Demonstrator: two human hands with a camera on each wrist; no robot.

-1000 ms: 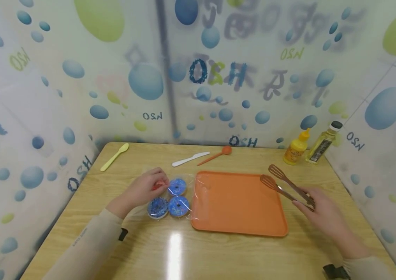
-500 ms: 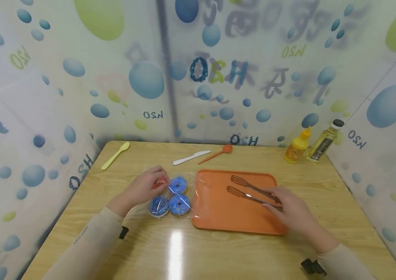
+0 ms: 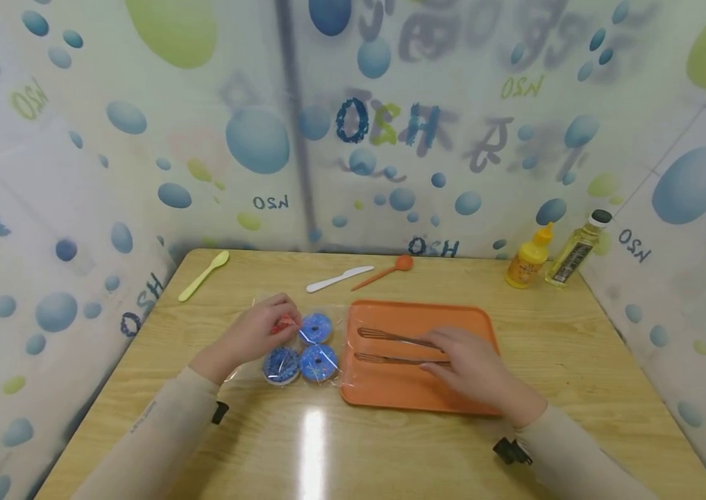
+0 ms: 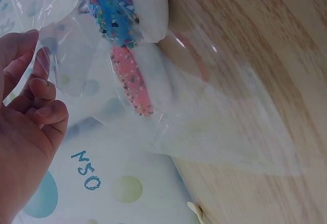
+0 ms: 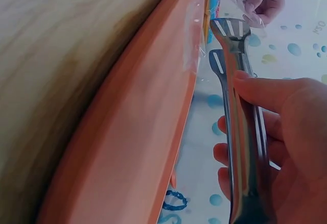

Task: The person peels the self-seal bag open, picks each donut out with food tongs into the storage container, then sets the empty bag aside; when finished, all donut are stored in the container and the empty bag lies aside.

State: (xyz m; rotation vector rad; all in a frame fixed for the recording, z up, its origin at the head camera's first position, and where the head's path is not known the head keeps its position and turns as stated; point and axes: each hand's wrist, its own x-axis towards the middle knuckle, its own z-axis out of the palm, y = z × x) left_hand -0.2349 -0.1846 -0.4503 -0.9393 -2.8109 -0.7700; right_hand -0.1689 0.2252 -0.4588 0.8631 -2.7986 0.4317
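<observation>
On the wooden table (image 3: 253,444), we record the following. One clear plastic bag (image 4: 240,127), left of centre, its mouth-side film pinched by a person's left hand (image 3: 270,325) between thumb and fingers. Three blue doughnuts (image 3: 318,362), sprinkled and clustered, seen through the bag's film; one pink doughnut (image 4: 132,81), likewise sprinkled, just beside them and partly hidden under the left hand in the head view. One orange tray (image 3: 427,392), directly right of the doughnuts, its left edge overlapped by the bag. One pair of tongs (image 5: 245,147) with slotted heads, gripped in the right hand (image 3: 468,362) above the tray; we note its two arms spread apart, tips towards the doughnuts but not touching them. Along the back we list, left to right: one pale yellow spoon (image 3: 205,276), one white knife (image 3: 339,279), one orange spoon (image 3: 404,262), one yellow squeeze bottle (image 3: 525,267), and one dark-capped bottle (image 3: 573,255) of yellowish liquid.
</observation>
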